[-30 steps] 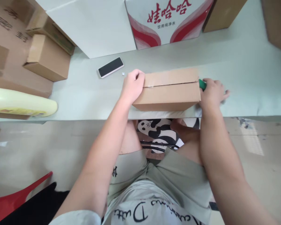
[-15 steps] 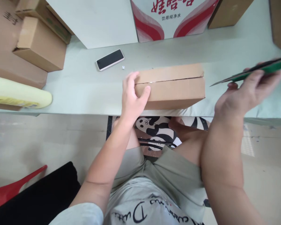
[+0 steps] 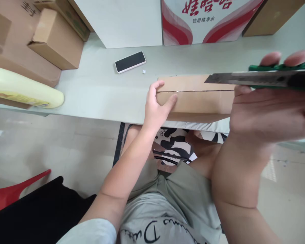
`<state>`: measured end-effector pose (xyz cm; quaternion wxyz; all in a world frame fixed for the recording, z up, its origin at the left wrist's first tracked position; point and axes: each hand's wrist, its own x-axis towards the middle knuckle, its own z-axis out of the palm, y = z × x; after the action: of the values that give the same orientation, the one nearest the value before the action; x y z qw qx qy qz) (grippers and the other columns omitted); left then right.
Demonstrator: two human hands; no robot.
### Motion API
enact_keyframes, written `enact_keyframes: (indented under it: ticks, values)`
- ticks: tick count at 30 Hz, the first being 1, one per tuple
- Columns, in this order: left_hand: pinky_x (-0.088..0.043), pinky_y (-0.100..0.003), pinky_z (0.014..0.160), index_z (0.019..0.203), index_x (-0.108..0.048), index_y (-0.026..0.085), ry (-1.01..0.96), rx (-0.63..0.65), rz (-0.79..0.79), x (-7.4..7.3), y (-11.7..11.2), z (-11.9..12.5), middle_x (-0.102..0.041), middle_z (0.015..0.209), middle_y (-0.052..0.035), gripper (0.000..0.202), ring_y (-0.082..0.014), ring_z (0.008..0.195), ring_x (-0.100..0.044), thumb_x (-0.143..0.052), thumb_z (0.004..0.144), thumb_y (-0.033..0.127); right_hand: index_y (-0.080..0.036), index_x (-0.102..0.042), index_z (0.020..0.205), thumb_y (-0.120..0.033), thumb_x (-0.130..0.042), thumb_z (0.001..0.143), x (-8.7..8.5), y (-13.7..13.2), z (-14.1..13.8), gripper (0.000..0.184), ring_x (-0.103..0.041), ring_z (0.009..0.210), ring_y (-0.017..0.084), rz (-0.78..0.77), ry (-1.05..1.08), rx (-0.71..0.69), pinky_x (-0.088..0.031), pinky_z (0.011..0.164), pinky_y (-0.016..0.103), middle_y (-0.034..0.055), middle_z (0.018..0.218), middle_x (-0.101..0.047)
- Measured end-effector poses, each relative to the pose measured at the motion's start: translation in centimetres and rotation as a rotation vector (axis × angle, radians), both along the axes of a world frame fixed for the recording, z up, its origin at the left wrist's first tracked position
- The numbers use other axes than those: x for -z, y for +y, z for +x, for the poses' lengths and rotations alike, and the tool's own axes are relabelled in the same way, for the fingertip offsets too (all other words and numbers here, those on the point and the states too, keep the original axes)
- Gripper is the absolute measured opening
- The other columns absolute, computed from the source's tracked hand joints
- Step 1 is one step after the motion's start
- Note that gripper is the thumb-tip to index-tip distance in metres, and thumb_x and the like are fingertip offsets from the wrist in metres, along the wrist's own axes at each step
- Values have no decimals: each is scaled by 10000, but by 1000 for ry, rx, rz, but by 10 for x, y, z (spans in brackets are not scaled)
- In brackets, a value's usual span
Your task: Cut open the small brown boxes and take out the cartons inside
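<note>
A flat brown cardboard box (image 3: pixel 193 95) lies near the front edge of the pale table (image 3: pixel 99 91), its top seam slit along the middle. My left hand (image 3: pixel 157 106) grips the box's left end, thumb on the front face and fingers on top. My right hand (image 3: pixel 266 108) is raised close to the camera, above the box's right end. It is closed on a green utility knife (image 3: pixel 264 77) whose blade points left over the box.
A phone (image 3: pixel 130 62) lies face up behind the box, with a tiny white scrap (image 3: pixel 143 71) beside it. Cardboard boxes (image 3: pixel 56 44) and a yellowish roll (image 3: pixel 22 93) are at the left. A red-and-white carton (image 3: pixel 208 20) stands at the back. A red chair (image 3: pixel 12 193) is at lower left.
My right hand has lifted the knife from the box's right end up toward the camera. My left hand shifted from a fist on the box's top corner to gripping its left end.
</note>
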<state>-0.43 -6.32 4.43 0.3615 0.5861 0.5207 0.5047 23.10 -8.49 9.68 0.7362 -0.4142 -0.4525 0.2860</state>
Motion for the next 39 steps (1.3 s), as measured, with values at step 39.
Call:
enact_keyframes:
  ticks: [39]
  values:
    - [-443,-462,1225,1536,-383,398,-158,-5,167,51,-15,2,-549,1568,-91,667,-315,1490,-534,-563,978,716,-276,-269,850,-683,-789,660,10,12,-61,687,-587,614,178,152,-8,-227,-619,603,433,-64,700,-383]
